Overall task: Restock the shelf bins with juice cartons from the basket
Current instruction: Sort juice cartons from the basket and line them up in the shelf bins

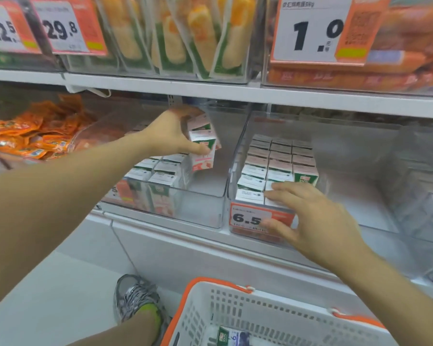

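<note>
Left hand (170,136) grasps small pink-and-white juice cartons (202,146) above the clear plastic shelf bin (200,208); right hand (308,216), grip released, rests on the neighbouring bin's front, right of it.

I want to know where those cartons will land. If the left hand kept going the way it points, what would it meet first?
The left hand, gripping pink juice cartons, points into the left clear bin. It would probably reach the bin's bare floor beside the standing cartons first, though depth is uncertain.
</note>
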Tool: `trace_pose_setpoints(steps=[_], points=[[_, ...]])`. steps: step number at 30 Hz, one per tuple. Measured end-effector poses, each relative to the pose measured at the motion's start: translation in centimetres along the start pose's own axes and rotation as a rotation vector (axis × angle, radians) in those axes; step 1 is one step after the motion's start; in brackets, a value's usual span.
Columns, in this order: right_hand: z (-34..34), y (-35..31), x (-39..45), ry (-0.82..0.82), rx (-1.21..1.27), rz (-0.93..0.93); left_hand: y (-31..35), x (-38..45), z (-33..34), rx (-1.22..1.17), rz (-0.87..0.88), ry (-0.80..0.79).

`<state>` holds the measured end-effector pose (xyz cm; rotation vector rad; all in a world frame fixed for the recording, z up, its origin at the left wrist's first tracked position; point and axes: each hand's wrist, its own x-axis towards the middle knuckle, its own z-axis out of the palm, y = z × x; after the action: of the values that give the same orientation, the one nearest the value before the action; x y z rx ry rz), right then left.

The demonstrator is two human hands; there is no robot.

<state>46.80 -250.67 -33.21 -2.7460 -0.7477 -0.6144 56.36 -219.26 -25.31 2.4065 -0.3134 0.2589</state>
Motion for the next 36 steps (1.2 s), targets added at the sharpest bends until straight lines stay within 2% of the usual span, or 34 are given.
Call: trace_pose_setpoints(steps=[3,5,7,12,19,23,30,36], points=[[0.3,0.0,-0.1,0.028,-0.018,0.001,-1.0,2.3,1.5,0.041,0.013,-0.019],[0.3,-0.1,-0.1,0.029,-0.026,0.005,-1.7,3.7,2.4,0.120,0.017,-0.095],[0.2,-0.2,-0.2,0.013,-0.035,0.015,-2.2,4.8,3.0,0.216,-0.011,-0.167],[0.3,-0.2,-0.2,-0.012,-0.048,0.021,-2.5,6.1,3.5,0.353,-0.080,-0.214],[0.3,-0.3,-0.2,-0.016,-0.056,0.023,-1.0,6.3,3.2,0.704,-0.108,-0.425],[0.2,-0.4,-0.3,-0.020,-0.040,0.018,-1.2,6.5,3.0,0.809,-0.097,-0.401],[0.3,-0.4,-0.3,0.019,0.003,0.006,-2.7,6.6,4.5,0.897,0.067,-0.254],[0.4,-0.4,-0.1,0.039,-0.012,0.000,-2.8,7.1,5.7,0.951,0.030,-0.147]])
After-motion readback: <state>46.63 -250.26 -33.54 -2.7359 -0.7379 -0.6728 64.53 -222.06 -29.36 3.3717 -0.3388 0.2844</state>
